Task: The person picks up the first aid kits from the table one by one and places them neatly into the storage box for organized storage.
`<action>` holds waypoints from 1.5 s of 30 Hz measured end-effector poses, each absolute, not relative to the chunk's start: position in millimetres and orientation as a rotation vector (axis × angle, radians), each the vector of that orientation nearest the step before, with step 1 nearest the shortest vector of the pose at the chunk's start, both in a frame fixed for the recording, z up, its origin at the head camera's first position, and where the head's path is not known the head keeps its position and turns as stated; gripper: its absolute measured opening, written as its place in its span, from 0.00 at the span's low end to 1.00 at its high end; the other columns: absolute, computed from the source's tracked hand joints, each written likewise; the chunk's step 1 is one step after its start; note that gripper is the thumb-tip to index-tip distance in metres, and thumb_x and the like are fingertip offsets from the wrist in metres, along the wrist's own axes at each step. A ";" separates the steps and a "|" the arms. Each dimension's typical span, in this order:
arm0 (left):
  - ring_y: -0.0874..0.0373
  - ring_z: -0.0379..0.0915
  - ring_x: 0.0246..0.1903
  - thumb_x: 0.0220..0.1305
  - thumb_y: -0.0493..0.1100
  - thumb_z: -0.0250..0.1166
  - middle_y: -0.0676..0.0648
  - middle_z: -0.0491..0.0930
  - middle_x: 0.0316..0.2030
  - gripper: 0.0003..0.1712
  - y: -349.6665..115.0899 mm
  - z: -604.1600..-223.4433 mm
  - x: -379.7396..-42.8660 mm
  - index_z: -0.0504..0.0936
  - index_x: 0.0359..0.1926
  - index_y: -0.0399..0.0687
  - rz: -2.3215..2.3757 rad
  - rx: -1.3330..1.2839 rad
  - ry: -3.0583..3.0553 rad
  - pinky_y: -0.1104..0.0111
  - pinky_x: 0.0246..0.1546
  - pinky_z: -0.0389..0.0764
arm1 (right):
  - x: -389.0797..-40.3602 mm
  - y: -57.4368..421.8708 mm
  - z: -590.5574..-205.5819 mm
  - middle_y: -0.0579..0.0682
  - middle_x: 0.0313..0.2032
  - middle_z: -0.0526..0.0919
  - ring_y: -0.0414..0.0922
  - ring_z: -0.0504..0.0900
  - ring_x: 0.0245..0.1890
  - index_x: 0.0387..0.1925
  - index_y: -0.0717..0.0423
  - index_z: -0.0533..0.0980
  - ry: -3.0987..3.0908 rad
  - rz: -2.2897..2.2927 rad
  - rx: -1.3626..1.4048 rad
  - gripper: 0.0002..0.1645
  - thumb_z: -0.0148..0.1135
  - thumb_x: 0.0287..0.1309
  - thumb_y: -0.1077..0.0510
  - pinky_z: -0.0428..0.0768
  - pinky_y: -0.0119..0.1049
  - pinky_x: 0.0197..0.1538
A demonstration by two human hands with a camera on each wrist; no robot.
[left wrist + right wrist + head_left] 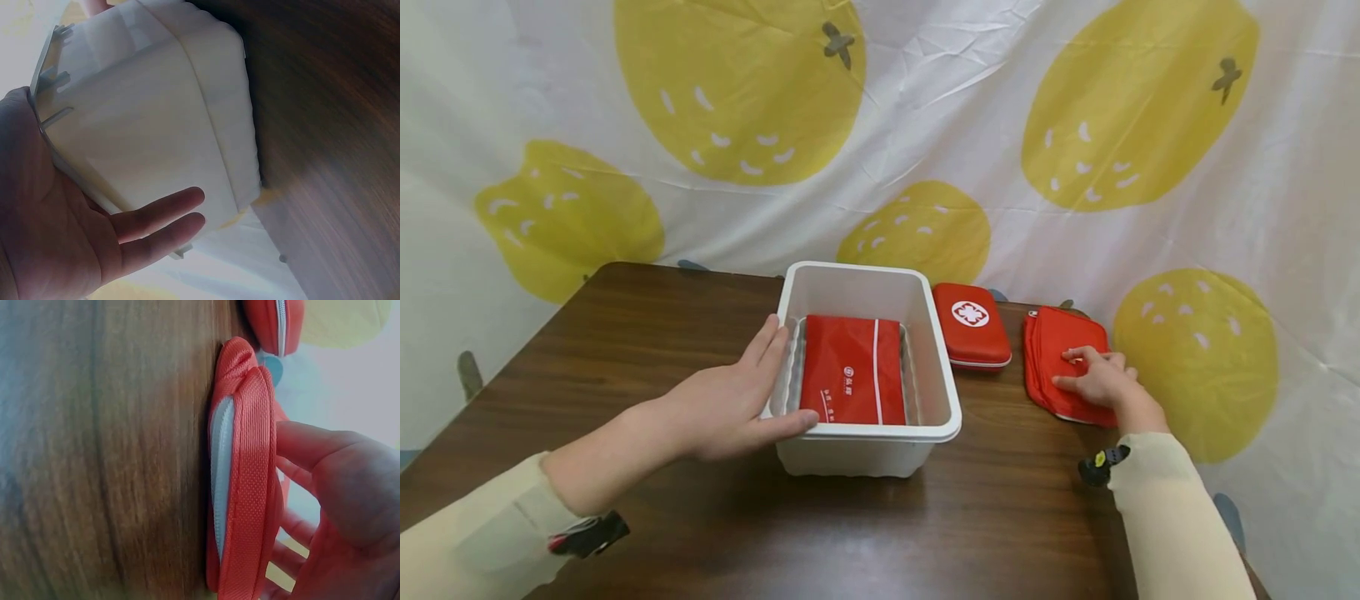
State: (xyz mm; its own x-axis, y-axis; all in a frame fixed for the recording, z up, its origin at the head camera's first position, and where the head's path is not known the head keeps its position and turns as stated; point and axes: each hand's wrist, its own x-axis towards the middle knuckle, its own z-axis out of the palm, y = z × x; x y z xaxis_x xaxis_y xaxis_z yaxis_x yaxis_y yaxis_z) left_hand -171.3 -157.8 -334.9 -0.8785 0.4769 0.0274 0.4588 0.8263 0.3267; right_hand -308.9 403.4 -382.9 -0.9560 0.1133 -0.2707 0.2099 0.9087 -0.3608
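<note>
The cream left sleeve (482, 533), nearest the head camera, enters at the lower left of the view that I follow from a distance and leads to the left hand (722, 408), placed at the near left corner of the white tub (863, 432). Inside the tub lies a red packet (842, 350) with a white stripe and pale lettering; outside it, on the brown table (662, 350), a red case (977, 337) with a round white emblem lies just beside the tub's right wall, and a red pouch (1052, 350) lies farther right. I judge the work to be part-way along: one red piece is in the tub, while the case and the pouch are left, if all three belong together. The left hand takes no firm grip: its visible fingers lie straight at the tub's outer side, the thumb extended over the near rim. The right hand (1101, 383) reaches far out and rests on the pouch from above, thumb and index finger loosely apart; I see no fabric pinched between them. In the right wrist view, the pouch's white zip (220, 469) faces the camera.
</note>
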 end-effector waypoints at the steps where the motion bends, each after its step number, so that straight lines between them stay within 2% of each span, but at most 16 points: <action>1: 0.36 0.86 0.58 0.72 0.80 0.55 0.30 0.38 0.88 0.69 -157.8 -334.9 -171.4 0.42 0.88 0.32 0.504 0.758 2.952 0.54 0.48 0.91 | -308.2 403.1 -383.0 0.81 0.75 0.45 0.82 0.48 0.70 0.81 0.54 0.59 2.826 -0.571 0.240 0.48 0.69 0.72 0.41 0.65 0.76 0.67; 7: 0.35 0.86 0.58 0.73 0.79 0.56 0.30 0.39 0.88 0.69 -157.1 -334.2 -171.3 0.43 0.88 0.31 0.506 0.769 2.960 0.53 0.49 0.91 | -303.1 403.6 -378.6 0.83 0.74 0.43 0.83 0.48 0.70 0.86 0.55 0.52 2.792 -0.513 0.211 0.55 0.68 0.72 0.40 0.68 0.75 0.67; 12: 0.36 0.86 0.59 0.72 0.79 0.56 0.30 0.39 0.88 0.69 -156.7 -333.4 -170.9 0.43 0.88 0.31 0.507 0.761 2.953 0.53 0.50 0.91 | -297.5 403.7 -372.1 0.86 0.71 0.45 0.85 0.51 0.69 0.85 0.57 0.55 2.776 -0.446 0.139 0.52 0.69 0.72 0.43 0.67 0.77 0.66; 19: 0.37 0.87 0.57 0.72 0.79 0.56 0.30 0.39 0.88 0.69 -157.0 -332.6 -170.2 0.43 0.88 0.31 0.512 0.754 2.946 0.53 0.49 0.91 | -285.0 402.1 -362.9 0.84 0.67 0.53 0.84 0.58 0.66 0.81 0.57 0.61 2.773 -0.392 0.069 0.50 0.73 0.69 0.43 0.70 0.77 0.62; 23: 0.37 0.87 0.57 0.72 0.79 0.56 0.30 0.39 0.88 0.69 -157.3 -332.3 -169.9 0.43 0.88 0.31 0.513 0.753 2.946 0.52 0.49 0.91 | -278.2 398.5 -358.8 0.83 0.65 0.55 0.84 0.60 0.64 0.78 0.58 0.64 2.764 -0.400 0.049 0.51 0.77 0.65 0.42 0.72 0.74 0.60; 34: 0.36 0.86 0.59 0.73 0.79 0.56 0.29 0.39 0.88 0.69 -157.4 -333.3 -169.3 0.43 0.87 0.30 0.513 0.756 2.950 0.53 0.49 0.90 | -262.6 388.3 -357.8 0.77 0.60 0.61 0.76 0.68 0.60 0.72 0.57 0.67 2.745 -0.363 0.038 0.51 0.82 0.58 0.40 0.82 0.62 0.52; 45: 0.36 0.86 0.57 0.73 0.79 0.56 0.29 0.38 0.88 0.69 -157.2 -334.5 -170.3 0.43 0.87 0.30 0.510 0.765 2.958 0.54 0.47 0.90 | -251.5 377.3 -357.5 0.75 0.59 0.62 0.72 0.72 0.57 0.67 0.57 0.69 2.754 -0.337 0.030 0.48 0.83 0.57 0.39 0.83 0.58 0.49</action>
State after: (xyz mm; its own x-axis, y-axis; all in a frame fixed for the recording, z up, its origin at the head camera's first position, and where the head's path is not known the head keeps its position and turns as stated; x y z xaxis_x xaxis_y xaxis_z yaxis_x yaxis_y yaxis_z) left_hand -170.3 -157.2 -334.5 -0.8772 0.4786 0.0395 0.4641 0.8239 0.3251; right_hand -251.5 377.3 -357.5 -0.9332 -0.0226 -0.3588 0.0645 0.9713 -0.2291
